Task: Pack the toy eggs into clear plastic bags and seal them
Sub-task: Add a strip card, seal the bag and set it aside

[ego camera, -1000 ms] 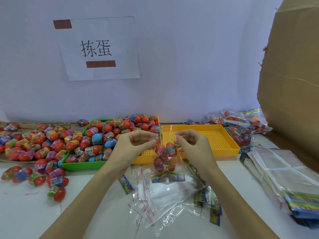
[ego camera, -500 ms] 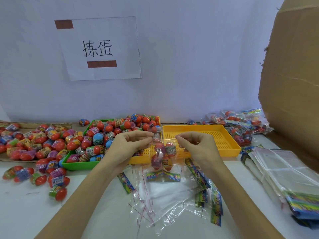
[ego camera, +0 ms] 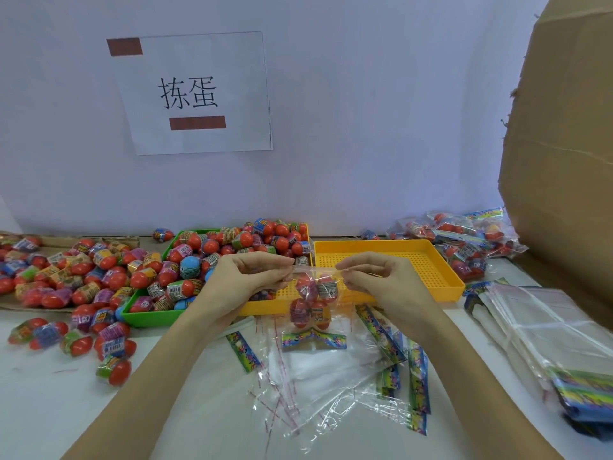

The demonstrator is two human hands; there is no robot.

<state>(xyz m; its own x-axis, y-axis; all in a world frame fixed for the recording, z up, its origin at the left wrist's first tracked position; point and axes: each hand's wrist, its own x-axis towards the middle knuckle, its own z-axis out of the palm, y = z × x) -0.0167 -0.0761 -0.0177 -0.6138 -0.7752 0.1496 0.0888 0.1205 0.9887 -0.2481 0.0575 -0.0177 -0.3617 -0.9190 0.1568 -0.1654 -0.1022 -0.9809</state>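
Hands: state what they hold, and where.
Both the left hand and right hand pinch the top edge of a clear bag holding toy eggs.

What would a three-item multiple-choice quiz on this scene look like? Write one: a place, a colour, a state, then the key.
1. Where is the bag of eggs?
A. In the green tray
B. Held up in front of the yellow tray
C. On the cardboard box

2. What colour is the tray heaped with loose eggs?
A. Green
B. White
C. Black

3. What are the left hand and right hand doing?
A. Resting flat
B. Holding one egg each
C. Pinching the bag's top edge

Key: B, the bag hangs between the hands before that tray; A, its rim is green; C, fingertips of both meet at the bag's top.
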